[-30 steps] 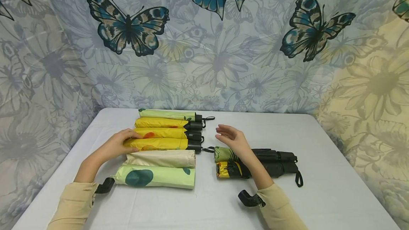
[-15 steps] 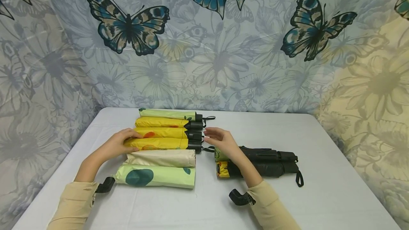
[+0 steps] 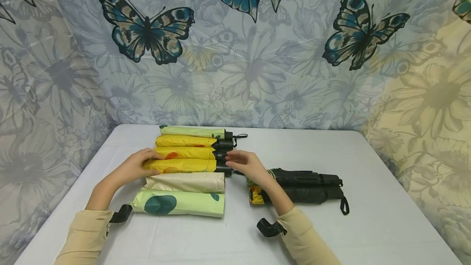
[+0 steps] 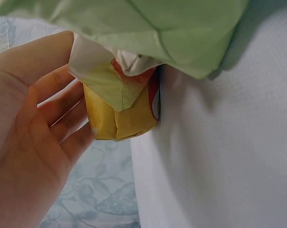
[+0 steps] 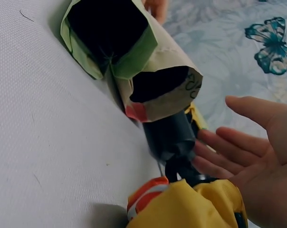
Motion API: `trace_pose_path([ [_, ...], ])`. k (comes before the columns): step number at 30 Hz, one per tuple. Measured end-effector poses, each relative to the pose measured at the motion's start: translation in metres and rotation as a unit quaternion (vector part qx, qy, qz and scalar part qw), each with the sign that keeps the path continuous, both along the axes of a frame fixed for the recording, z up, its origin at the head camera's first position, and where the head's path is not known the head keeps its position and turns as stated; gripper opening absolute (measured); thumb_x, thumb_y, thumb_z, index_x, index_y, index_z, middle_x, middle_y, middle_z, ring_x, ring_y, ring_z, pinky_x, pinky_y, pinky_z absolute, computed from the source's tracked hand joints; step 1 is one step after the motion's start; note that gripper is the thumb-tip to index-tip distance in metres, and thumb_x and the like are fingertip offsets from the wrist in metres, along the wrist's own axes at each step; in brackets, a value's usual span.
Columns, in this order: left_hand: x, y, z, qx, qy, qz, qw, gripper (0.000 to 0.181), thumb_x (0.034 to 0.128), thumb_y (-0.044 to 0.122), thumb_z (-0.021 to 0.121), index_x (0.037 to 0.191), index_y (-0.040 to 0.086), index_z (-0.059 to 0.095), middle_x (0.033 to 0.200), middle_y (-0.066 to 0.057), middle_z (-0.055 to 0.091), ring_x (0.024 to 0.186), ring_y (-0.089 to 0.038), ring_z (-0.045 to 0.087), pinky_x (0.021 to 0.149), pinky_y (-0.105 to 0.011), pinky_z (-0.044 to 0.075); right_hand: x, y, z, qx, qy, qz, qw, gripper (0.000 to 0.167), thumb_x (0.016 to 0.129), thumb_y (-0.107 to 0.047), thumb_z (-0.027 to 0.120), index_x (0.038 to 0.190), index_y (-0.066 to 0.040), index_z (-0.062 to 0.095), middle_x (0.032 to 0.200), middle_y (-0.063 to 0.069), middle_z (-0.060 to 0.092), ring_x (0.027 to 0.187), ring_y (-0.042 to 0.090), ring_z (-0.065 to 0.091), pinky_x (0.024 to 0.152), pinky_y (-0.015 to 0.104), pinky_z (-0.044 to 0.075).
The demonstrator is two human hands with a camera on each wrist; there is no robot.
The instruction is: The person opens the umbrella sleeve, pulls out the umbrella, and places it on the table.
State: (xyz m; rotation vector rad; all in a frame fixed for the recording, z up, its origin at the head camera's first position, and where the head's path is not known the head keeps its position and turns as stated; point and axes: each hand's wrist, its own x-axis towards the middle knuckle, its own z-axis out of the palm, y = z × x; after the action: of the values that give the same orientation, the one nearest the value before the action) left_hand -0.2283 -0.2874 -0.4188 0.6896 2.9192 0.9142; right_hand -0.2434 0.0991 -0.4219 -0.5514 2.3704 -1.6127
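Three yellow folded umbrellas lie side by side, the nearest yellow umbrella (image 3: 189, 166) beside a cream sleeve (image 3: 189, 183). My left hand (image 3: 136, 167) rests relaxed at the yellow umbrellas' left ends; in the left wrist view its fingers touch a yellow end (image 4: 119, 118). Over at the black handles (image 3: 223, 168), my right hand (image 3: 250, 168) has its fingers loosely extended. The right wrist view shows this palm (image 5: 262, 166) open beside a black handle (image 5: 169, 135); whether the fingertips touch it I cannot tell.
A light green sleeve (image 3: 191, 203) lies nearest in the left row, and a green umbrella (image 3: 195, 131) farthest. Two dark folded umbrellas (image 3: 305, 185) lie under and beyond my right forearm. A white cloth covers the table (image 3: 382, 224); patterned fabric (image 3: 254, 93) hangs behind.
My right hand has moved left from above the dark umbrellas to the yellow umbrellas' handle ends. My left hand has stayed in place.
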Motion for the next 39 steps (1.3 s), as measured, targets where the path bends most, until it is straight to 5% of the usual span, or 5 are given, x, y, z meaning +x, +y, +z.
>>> trace_pose_path([
  [25, 0.001, 0.001, 0.0, -0.003, 0.003, 0.008, 1.0, 0.038, 0.0817, 0.019, 0.079, 0.117, 0.011, 0.068, 0.113, -0.007, 0.064, 0.104, -0.025, 0.057, 0.088, -0.045, 0.05, -0.006, -0.017, 0.003, 0.087, 0.001, 0.024, 0.9959, 0.042, 0.093, -0.02, 0.067, 0.13, 0.0, 0.06, 0.124, 0.017, 0.067, 0.117, 0.031, 0.064, 0.093, 0.036, 0.056],
  [39, 0.001, 0.002, 0.001, -0.004, 0.004, 0.01, 0.9999, 0.035, 0.0803, 0.02, 0.08, 0.113, 0.014, 0.069, 0.109, -0.004, 0.064, 0.097, -0.019, 0.056, 0.081, -0.035, 0.05, -0.007, -0.021, 0.004, 0.162, 0.048, 0.032, 0.9852, 0.033, 0.086, -0.008, 0.072, 0.119, -0.004, 0.069, 0.123, 0.015, 0.068, 0.117, 0.03, 0.063, 0.1, 0.042, 0.052],
])
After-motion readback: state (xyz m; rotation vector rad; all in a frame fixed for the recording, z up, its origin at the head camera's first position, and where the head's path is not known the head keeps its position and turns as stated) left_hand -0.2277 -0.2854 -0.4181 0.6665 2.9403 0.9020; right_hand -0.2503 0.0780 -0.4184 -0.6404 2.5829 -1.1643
